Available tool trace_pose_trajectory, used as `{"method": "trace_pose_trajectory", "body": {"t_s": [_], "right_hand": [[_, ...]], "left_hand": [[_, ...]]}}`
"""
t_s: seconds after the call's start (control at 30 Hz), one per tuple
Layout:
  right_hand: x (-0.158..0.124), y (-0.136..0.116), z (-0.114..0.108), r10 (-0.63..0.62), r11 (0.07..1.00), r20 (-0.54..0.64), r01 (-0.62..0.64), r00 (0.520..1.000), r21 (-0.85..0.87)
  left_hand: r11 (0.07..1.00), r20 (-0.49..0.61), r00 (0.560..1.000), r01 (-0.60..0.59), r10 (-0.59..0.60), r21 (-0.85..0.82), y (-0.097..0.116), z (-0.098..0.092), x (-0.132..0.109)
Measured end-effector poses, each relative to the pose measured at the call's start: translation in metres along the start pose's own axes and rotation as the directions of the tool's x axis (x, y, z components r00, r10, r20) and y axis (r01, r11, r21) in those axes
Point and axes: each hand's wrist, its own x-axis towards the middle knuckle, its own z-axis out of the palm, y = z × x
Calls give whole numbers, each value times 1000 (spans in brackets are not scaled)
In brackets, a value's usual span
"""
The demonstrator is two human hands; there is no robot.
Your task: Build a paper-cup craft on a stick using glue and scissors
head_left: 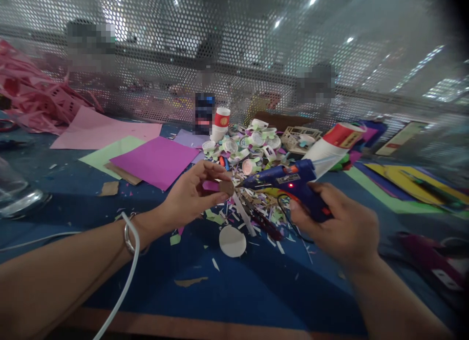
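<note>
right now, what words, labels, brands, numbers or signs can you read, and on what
None can be read.
Blue plastic glue gun in the right hand: pale label, too small and blurred.
Smaller red-and-white paper cup: round mark, too small.
Larger, tilted red-and-white paper cup: pale gold patch, too blurred.
Flat pale strip, far right: reddish marks, too blurred.

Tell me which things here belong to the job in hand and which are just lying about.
In hand:
blue glue gun, in the right hand
small brown piece, in the left hand

Seemingly just lying about:
pink sheet
purple sheet
white disc
paper scraps
</note>
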Motion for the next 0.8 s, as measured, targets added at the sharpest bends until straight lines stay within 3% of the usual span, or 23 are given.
{"method": "trace_pose_trajectory", "body": {"t_s": [0.13,0.3,0.53,0.8], "right_hand": [[9,13,2,-4,1000,-98,3,995,-11],[18,42,6,133,987,-158,-145,978,-67],[28,68,7,195,962,-99,-209,976,-174],[31,76,7,309,944,37,-301,950,-135]], "left_hand": [[1000,-174,985,7,-8,-5,-1,-5,4],[999,-341,939,43,-40,1,-10,-13,10],[965,-254,939,189,-232,-184,-13,-11,9],[968,-223,946,205,-234,-147,-13,-10,7]]}}
